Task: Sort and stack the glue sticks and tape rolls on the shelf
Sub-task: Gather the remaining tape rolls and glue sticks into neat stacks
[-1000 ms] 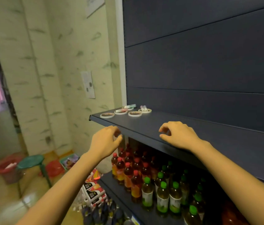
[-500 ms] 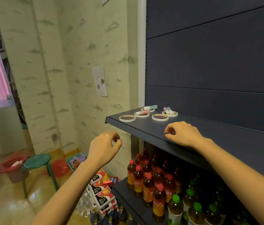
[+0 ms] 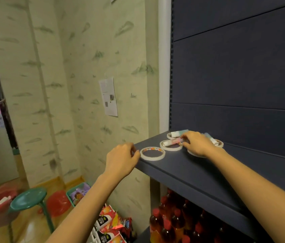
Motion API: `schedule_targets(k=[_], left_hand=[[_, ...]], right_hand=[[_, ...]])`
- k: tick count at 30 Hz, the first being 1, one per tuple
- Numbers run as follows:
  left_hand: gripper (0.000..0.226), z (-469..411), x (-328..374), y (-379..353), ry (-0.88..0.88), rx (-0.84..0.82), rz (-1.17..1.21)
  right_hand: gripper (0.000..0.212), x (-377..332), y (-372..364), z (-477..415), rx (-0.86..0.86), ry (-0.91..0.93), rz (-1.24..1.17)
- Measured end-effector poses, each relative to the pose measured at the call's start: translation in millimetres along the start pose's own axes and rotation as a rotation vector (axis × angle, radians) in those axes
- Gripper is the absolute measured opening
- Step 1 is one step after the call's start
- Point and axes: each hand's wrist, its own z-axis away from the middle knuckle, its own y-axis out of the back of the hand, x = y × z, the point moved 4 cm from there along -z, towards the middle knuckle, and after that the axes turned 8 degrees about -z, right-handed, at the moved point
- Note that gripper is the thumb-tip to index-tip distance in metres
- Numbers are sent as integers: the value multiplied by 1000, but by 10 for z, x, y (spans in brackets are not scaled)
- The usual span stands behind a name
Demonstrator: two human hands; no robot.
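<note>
My left hand (image 3: 122,159) curls against the front tape roll (image 3: 153,153) on the shelf (image 3: 182,171), grasp unclear; right hand (image 3: 196,145) pinches a pink glue stick (image 3: 172,142).

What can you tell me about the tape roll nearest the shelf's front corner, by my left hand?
The tape roll is a thin, pale cream ring with an orange and red print along its inner edge. It lies flat near the front left corner of the dark shelf, which shows through its hole. Fingertips of the left hand reach its left rim.
</note>
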Motion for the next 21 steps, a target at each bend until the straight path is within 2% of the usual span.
schedule_targets(k=[6,10,12,14,17,21], left_hand=[[23,-384,-175,-372,-9,-95,-23],[30,-552,-260,-544,-22,-173,-61],[36,-637,-274,-618,-25,-223,-83],[43,-727,-251,-699,-30,-293,-92],[52,-845,-153,-826,-61,-410,-116],[42,-932,-5,-950,-163,-519,-109]], right_hand=[[38,103,-262,-567,-144,-54,76],[27,104,-303,-696,-224,-2,131],[25,63,-269,-708,-202,36,126],[31,18,-186,-669,-161,52,62],[33,-24,25,-536,-30,40,-59],[24,24,344,-182,162,2,-194]])
